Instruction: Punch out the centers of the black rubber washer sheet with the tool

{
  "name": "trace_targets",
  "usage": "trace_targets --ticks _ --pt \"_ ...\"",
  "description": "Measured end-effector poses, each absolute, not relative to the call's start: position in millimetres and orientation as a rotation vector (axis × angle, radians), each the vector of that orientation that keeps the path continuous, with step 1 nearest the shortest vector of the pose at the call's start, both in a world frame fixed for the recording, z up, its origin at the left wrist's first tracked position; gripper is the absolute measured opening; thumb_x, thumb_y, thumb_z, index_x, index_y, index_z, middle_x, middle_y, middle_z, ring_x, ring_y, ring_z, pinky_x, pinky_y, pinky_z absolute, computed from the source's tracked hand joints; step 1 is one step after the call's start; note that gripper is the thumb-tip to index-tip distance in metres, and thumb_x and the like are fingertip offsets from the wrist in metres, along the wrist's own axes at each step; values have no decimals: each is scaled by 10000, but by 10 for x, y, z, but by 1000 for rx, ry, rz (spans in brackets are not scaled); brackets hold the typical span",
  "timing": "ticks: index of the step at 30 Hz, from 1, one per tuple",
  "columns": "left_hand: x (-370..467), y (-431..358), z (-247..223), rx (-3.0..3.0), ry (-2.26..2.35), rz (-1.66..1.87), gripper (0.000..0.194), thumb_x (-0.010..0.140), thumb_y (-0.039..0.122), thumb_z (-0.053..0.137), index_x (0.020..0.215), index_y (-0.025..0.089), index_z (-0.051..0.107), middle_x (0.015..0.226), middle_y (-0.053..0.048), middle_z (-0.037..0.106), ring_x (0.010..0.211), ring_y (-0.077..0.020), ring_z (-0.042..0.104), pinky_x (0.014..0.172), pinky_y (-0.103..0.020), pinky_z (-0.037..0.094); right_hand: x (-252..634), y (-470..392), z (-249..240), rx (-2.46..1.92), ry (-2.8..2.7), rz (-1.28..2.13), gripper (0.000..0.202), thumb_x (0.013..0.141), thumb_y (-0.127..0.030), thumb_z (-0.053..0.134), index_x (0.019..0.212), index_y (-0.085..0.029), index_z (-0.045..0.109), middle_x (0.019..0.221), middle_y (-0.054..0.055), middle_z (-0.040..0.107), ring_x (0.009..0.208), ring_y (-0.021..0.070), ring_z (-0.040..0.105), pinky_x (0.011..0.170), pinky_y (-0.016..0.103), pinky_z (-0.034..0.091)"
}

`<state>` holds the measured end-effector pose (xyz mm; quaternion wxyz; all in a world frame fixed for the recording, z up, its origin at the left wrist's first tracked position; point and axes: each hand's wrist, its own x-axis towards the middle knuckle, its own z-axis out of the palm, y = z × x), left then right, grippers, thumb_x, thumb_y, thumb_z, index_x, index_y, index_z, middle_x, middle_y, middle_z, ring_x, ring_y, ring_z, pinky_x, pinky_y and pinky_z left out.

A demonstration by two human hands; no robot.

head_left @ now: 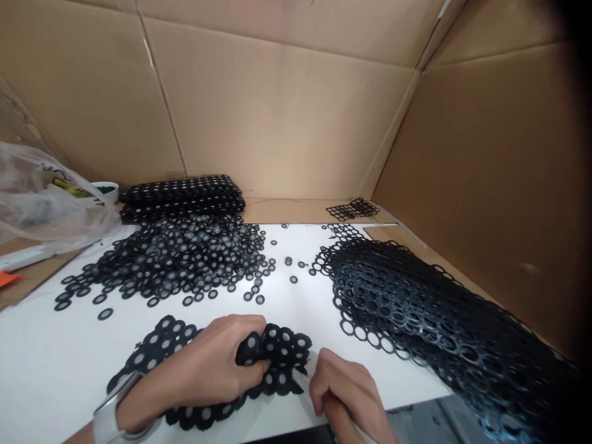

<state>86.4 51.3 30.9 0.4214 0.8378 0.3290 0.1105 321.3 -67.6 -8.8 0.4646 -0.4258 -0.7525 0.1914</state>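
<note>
A black sheet of joined round pieces with pale grey centres (283,348) lies on the white tabletop near its front edge. My left hand (215,357) grips it, folding part up between thumb and fingers. My right hand (346,391) is closed around a thin, pale tool (301,380), whose tip meets the sheet's right edge; I cannot make out its exact kind. Beyond my hands lies a heap of loose black washers with pale centres (185,253), some scattered singly around it.
A pile of black ring-mesh sheets (416,302) covers the right side, overhanging the table edge. Behind the heap are stacked dotted black sheets (182,194). A plastic bag (50,197) and a white tub (108,191) stand left. Cardboard walls (277,111) enclose the back and right.
</note>
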Motion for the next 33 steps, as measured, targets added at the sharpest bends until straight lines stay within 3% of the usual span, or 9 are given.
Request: trace_targets --ticks 8,17,33 --pt "904 473 307 2105 897 271 288 937 468 741 811 213 698 866 -1 783 853 -224 703 722 -273 454 3200 -713 -49 -1083 -1885 391 272 958 -7 401 819 -219 499 750 -12 520 603 121 527 561 274 333" --pt "925 457 349 2110 944 261 258 963 455 719 862 217 730 925 9 810 865 -222 730 706 -274 464 3163 -812 -71 -1124 -1894 237 305 941 45 329 840 -220 441 753 -20 459 623 124 504 649 288 378" --pt "882 431 266 2209 915 345 268 987 467 680 899 221 739 943 -14 801 874 -226 719 716 -290 461 3173 -772 -5 -1131 -1913 291 310 954 38 342 840 -224 462 744 -28 511 639 111 546 648 262 396"
